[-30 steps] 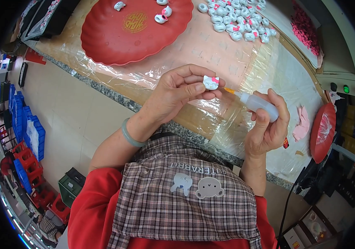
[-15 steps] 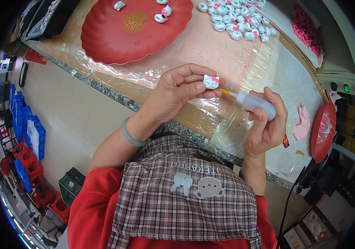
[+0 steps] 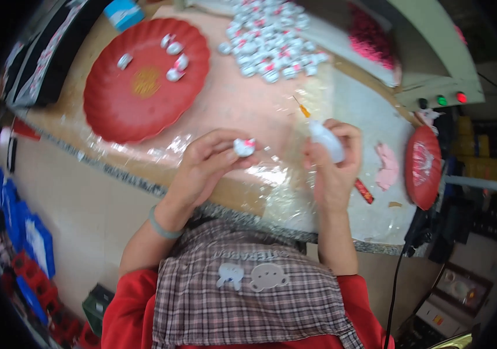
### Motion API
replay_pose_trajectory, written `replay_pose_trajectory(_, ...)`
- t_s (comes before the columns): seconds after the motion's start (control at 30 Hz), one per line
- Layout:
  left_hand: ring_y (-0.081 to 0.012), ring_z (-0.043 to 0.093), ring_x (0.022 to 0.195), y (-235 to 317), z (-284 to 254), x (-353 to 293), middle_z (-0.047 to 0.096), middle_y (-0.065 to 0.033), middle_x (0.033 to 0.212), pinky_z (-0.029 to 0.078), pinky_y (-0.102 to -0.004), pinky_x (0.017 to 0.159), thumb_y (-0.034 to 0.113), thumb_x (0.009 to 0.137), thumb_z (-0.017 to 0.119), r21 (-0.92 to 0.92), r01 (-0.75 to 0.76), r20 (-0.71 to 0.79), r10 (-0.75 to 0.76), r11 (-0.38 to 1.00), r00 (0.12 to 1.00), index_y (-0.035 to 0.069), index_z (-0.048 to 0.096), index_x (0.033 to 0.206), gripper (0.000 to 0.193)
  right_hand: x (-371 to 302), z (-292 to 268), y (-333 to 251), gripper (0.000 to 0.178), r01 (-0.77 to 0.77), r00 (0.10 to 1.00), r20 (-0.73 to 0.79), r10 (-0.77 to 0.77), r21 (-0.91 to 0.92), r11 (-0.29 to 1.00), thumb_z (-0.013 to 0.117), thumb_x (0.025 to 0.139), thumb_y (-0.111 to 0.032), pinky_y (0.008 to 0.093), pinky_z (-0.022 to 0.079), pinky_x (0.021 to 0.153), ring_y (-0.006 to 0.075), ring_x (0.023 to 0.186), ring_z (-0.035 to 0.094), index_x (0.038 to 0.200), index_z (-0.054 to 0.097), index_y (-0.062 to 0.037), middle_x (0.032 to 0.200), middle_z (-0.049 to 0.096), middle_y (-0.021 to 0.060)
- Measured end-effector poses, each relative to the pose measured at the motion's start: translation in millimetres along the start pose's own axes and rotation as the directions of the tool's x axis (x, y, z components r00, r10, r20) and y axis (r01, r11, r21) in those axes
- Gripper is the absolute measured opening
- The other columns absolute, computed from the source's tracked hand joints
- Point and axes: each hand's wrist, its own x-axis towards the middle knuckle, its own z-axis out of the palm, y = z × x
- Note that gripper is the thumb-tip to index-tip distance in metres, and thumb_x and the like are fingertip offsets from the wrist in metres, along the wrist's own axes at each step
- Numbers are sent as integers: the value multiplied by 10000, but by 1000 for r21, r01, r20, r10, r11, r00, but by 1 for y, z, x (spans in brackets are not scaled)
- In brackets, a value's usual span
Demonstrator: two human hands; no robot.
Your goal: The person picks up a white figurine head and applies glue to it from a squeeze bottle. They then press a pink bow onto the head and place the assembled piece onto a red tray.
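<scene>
Between the thumb and fingers of my left hand (image 3: 210, 161) is a small white cat-head bead (image 3: 243, 148) with a pink bow. My right hand (image 3: 339, 157) is wrapped round a translucent squeeze bottle (image 3: 326, 141), whose orange needle tip (image 3: 302, 108) points up and away from the bead. Bottle and bead are a hand's width apart. At the far left of the table lies a red scalloped plate (image 3: 106, 113) with several such beads on it. A large pile of the same white and pink beads (image 3: 274, 43) spreads at the back.
A granite-edged table (image 3: 138, 181) carries plastic film. To the right lie a pink scrap (image 3: 387, 167), a red strip (image 3: 363, 191) and a red dish (image 3: 423, 168). A beige machine housing with lit buttons (image 3: 441, 100) stands at the back right, a black tray (image 3: 62, 55) at the far left.
My right hand has drawn the bottle away from the bead, its needle now pointing upward. My left hand sits lower and further left with the bead. The whole view has shifted and blurred.
</scene>
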Motion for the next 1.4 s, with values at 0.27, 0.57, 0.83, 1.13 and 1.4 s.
replay_pose_trajectory(0.27,-221,647,940,-1,-1,-1,619,-206,1120,530,-301,846,53,914,556,-93,2,55,3,996,998,-24,543,1160,258,36,-13,-18,229,-222,975,-54,218,-103,970,676,810,-27,264,505,672,140,720,606,966,509,-39,824,589,48)
replay_pose_trajectory(0.57,-224,638,984,1,-4,5,609,-206,1151,517,-306,866,45,928,527,-108,15,106,-4,994,994,-13,535,1192,271,186,-117,15,93,-126,959,-279,-43,-561,818,651,804,-55,240,403,458,75,501,511,890,617,-50,637,561,3)
replay_pose_trajectory(0.83,-224,635,991,1,-4,5,609,-194,1160,512,-317,879,54,932,527,-116,38,97,-27,993,995,-2,540,1189,263,276,-147,18,246,17,897,-88,-433,-972,233,751,736,-235,402,526,678,334,697,666,839,691,-21,746,673,195)
replay_pose_trajectory(1.13,-229,630,998,2,-4,7,606,-193,1156,505,-337,900,58,932,530,-139,48,107,-33,989,994,-1,538,1189,263,283,-136,16,254,55,952,14,-306,-990,128,731,729,-222,441,510,778,405,836,646,927,718,-63,820,657,251)
replay_pose_trajectory(1.4,-232,626,1002,4,-4,11,601,-190,1156,501,-346,908,58,933,527,-142,41,110,-25,989,994,-7,532,1192,267,276,-128,9,240,136,961,147,-235,-989,-61,676,767,-150,445,499,814,404,871,635,1000,708,-98,873,664,230)
